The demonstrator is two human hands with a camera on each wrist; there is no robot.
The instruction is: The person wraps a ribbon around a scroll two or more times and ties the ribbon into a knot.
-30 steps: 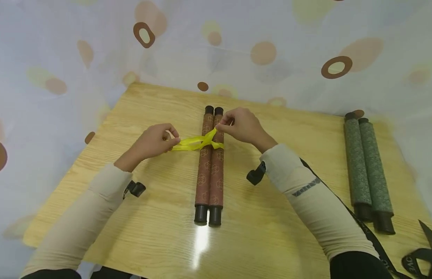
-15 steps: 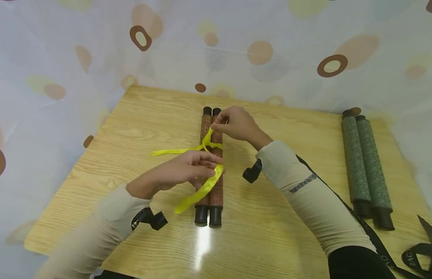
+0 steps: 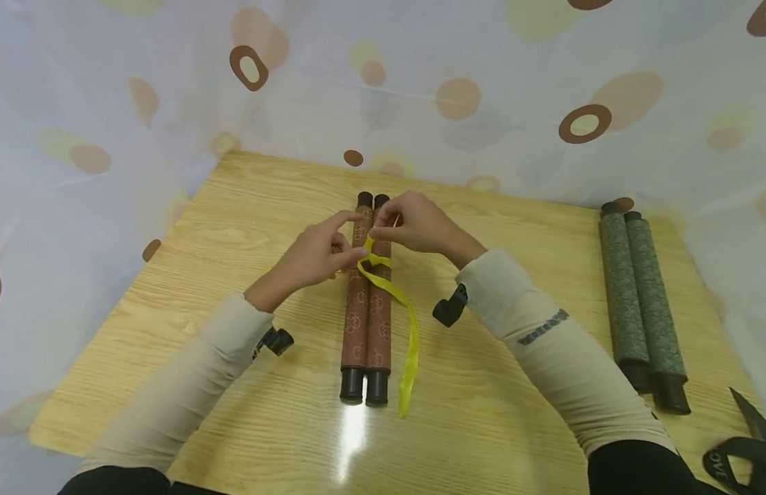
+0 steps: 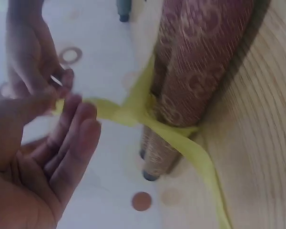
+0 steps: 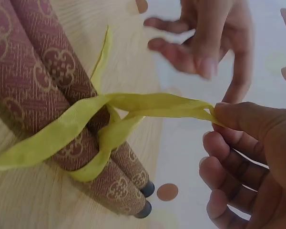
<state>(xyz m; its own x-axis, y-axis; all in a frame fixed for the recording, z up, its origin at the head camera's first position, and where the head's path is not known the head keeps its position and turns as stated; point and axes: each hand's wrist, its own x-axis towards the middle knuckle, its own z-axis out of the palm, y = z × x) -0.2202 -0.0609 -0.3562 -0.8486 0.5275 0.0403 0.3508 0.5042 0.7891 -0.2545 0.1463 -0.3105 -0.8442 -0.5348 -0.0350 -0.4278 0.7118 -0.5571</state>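
Note:
Two maroon scrolls (image 3: pixel 355 320) with black end knobs lie side by side on the table, a yellow ribbon (image 3: pixel 411 330) wrapped around both. My right hand (image 3: pixel 420 223) pinches a folded ribbon loop between thumb and index finger, pulled up from the scrolls; the loop (image 5: pixel 162 103) shows stretched in the right wrist view. Close beside it, my left hand (image 3: pixel 311 254) has its thumb and fingers spread apart, fingertips around the loop and gripping nothing. One ribbon tail (image 4: pixel 200 162) crosses over the scrolls and trails to their right. Another tail (image 5: pixel 103 57) lies on the far side.
Two green scrolls (image 3: pixel 643 302) lie at the table's right side. Near the front right corner are black scissors (image 3: pixel 754 419) and a black printed ribbon (image 3: pixel 720 467). A spotted white cloth (image 3: pixel 414 62) hangs behind the wooden table (image 3: pixel 253 385).
My left hand carried one ribbon tail from the left across the scrolls, released it on the right, then rose back beside the loop. My right hand keeps its pinch on the loop.

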